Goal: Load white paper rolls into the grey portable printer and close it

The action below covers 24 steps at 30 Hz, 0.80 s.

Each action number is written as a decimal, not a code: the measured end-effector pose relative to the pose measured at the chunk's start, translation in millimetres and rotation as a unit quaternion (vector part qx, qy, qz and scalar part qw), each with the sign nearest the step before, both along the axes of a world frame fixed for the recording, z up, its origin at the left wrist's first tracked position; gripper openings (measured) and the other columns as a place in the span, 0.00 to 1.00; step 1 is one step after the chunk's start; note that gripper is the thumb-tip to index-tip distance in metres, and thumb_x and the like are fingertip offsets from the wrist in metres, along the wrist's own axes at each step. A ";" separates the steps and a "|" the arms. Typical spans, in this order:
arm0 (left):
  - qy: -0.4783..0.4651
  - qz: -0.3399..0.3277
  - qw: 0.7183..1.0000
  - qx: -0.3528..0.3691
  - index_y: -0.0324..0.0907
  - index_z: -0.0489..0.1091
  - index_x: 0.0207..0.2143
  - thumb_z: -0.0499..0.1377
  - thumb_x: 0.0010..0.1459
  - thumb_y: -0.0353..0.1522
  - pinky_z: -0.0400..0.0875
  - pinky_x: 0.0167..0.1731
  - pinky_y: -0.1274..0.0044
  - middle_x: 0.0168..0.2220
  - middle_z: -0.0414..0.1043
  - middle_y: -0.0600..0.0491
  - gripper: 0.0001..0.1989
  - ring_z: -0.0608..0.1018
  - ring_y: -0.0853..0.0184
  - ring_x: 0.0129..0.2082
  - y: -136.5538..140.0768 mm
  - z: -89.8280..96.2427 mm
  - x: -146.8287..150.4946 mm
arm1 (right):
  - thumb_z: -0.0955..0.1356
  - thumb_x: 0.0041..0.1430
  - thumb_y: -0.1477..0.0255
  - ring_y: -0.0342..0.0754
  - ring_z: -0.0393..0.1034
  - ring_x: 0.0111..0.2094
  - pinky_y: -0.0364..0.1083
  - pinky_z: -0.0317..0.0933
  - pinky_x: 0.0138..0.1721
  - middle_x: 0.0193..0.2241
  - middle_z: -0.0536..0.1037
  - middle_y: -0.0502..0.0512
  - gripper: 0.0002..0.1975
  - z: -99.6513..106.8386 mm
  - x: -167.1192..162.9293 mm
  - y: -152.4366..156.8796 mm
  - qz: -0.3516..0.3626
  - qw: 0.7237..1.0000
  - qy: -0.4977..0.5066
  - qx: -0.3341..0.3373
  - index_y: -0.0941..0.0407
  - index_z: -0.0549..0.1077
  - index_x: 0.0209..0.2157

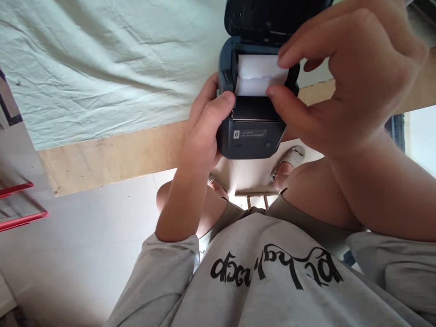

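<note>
A dark blue label printer (252, 141) is gripped at its left side by my left hand (206, 122), the thumb resting on the edge near the opening. Its black lid (265, 20) stands raised at the far side. Inside the compartment sits a white paper roll (255, 72) with an uneven edge across its surface. My right hand (344, 77) reaches in from the right, thumb and fingertip on either side of the roll's right end. The other right fingers are curled and partly hidden. A power button and a small printed label show on the front panel.
A pale green cloth (119, 59) covers the table, whose bare wooden edge (112, 163) faces me. Red-edged items (23, 220) are at the far left. Below are my legs, slippers (293, 156) and a wooden bar (255, 193) near the tiled floor.
</note>
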<state>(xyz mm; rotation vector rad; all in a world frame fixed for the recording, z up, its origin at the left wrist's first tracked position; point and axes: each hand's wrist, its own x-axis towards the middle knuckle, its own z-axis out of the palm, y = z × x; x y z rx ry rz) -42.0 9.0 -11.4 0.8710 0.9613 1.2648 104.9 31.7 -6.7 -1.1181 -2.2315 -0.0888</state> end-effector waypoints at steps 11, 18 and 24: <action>-0.023 -0.020 0.999 0.015 0.46 0.62 0.31 0.45 0.46 0.33 0.62 0.26 0.80 0.31 0.66 0.56 0.10 0.66 0.68 0.40 4.3 -2.9 -1.9 | 0.56 0.48 0.68 0.26 0.54 0.29 0.34 0.48 0.34 0.34 0.64 0.37 0.12 13.7 -7.5 -7.0 -0.099 0.983 -0.034 -0.151 0.49 0.59 0.37; -0.003 -0.029 0.999 0.037 0.44 0.59 0.34 0.44 0.47 0.35 0.63 0.31 0.78 0.33 0.62 0.54 0.11 0.65 0.67 0.41 2.5 -3.7 -4.2 | 0.52 0.51 0.61 0.26 0.48 0.26 0.35 0.43 0.33 0.28 0.64 0.46 0.18 21.0 -5.0 -11.3 -0.060 0.980 -0.050 -0.183 0.50 0.66 0.35; 0.021 -0.128 0.985 0.116 0.47 0.53 0.41 0.60 0.30 0.34 0.63 0.37 0.76 0.41 0.58 0.53 0.31 0.62 0.62 0.43 13.6 -17.7 -19.2 | 0.59 0.46 0.66 0.25 0.52 0.29 0.34 0.47 0.34 0.25 0.64 0.42 0.09 2.9 2.3 -17.0 0.068 0.994 0.021 -0.089 0.49 0.66 0.30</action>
